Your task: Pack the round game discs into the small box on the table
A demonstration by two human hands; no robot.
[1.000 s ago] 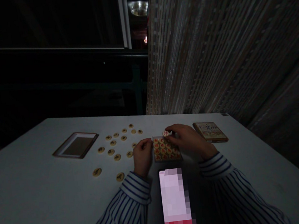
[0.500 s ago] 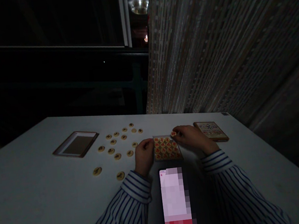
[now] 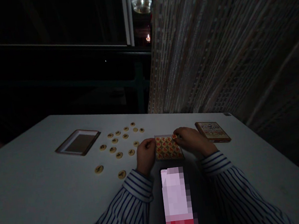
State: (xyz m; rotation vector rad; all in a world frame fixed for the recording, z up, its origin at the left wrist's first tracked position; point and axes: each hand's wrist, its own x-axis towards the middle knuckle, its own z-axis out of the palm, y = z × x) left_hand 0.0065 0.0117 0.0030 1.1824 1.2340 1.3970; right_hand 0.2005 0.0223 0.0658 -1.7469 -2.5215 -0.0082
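A small tray (image 3: 163, 136) stands in front of me, filled with rows of round Chinese chess pieces bearing red characters. The curled fingers of my left hand (image 3: 146, 156) grip the tray's left edge near its far corner. At the far right corner, my right hand (image 3: 193, 139) pinches a red-marked chess piece (image 3: 174, 137) that sits level with the row there. Loose chess pieces with dark characters (image 3: 112, 150) lie scattered on the table left of my left hand. One loose piece (image 3: 135, 129) shows a plain face.
On the white table (image 3: 53, 194) an open shallow box part (image 3: 59, 149) lies at the left. A printed box lid (image 3: 213, 132) lies at the right. A lit phone (image 3: 175, 195) is between my forearms. A string curtain (image 3: 199, 49) hangs behind the table.
My right hand has lowered the red-marked piece into the tray's far right corner. My left hand keeps its place at the tray's edge. The view has shifted slightly.
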